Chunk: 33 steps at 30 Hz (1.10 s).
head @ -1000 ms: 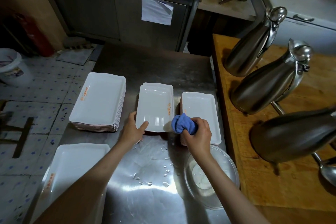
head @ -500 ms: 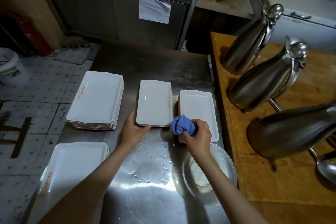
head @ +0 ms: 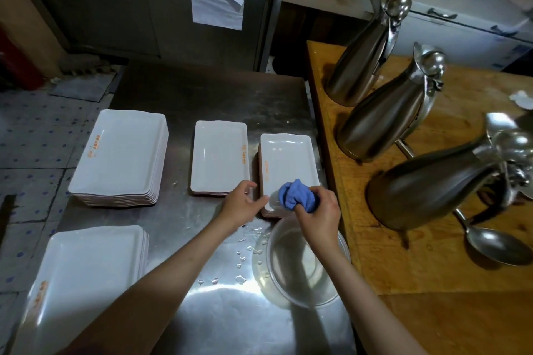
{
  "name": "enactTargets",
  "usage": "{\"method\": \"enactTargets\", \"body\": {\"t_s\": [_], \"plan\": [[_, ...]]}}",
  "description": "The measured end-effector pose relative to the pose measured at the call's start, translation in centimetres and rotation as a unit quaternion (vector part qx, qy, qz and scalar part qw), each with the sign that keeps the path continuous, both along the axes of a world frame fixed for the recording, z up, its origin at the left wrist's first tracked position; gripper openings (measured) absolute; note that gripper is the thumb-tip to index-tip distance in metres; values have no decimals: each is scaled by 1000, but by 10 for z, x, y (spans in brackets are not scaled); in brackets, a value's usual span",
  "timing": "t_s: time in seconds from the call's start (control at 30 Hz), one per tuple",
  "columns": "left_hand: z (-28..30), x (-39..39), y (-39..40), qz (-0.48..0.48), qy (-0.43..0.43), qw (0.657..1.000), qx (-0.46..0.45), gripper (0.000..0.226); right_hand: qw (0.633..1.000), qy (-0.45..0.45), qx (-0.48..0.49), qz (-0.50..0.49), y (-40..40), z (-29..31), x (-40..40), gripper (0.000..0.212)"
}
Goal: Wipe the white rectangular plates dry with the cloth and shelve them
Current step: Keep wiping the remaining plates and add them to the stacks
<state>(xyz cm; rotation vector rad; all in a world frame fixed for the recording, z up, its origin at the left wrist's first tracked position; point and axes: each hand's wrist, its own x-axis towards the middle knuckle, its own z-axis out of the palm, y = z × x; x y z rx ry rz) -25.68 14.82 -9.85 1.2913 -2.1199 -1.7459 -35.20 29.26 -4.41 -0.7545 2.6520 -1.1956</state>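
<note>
At the right stack's (head: 288, 164) near edge, right hand (head: 318, 212) grips cloth (head: 297, 196); left hand (head: 240, 204) open.

Four stacks of white rectangular plates (head: 219, 157) lie flat across the frame's left and centre; a bunched blue cloth (head: 298, 195) sits on the rightmost stack's (head: 288, 164) near end.

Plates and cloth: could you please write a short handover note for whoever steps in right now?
Right hand grips the blue cloth at the near end of the right small stack.
Left hand is open, fingertips at that stack's near left corner.
Other stacks: middle small stack, two large stacks, all on the steel table.
Shelved: none visible.
Left: wiping, then shelving everything.
</note>
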Motion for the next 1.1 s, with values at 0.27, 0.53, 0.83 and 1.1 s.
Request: {"method": "enactTargets", "body": {"t_s": [0.27,0.53,0.83,1.1], "plan": [[6,-27,6,-37,-108,988,-99,59,1000,5,17,-26,22,-2,-14,31],[13,-28,5,-64,-105,988,-98,46,1000,9,8,-26,27,-5,-20,31],[15,-19,-3,-89,-56,994,-12,29,999,-9,11,-38,29,-5,-17,27],[20,-14,-5,-26,17,999,19,41,998,-12,-36,-51,31,5,-24,26]]}}
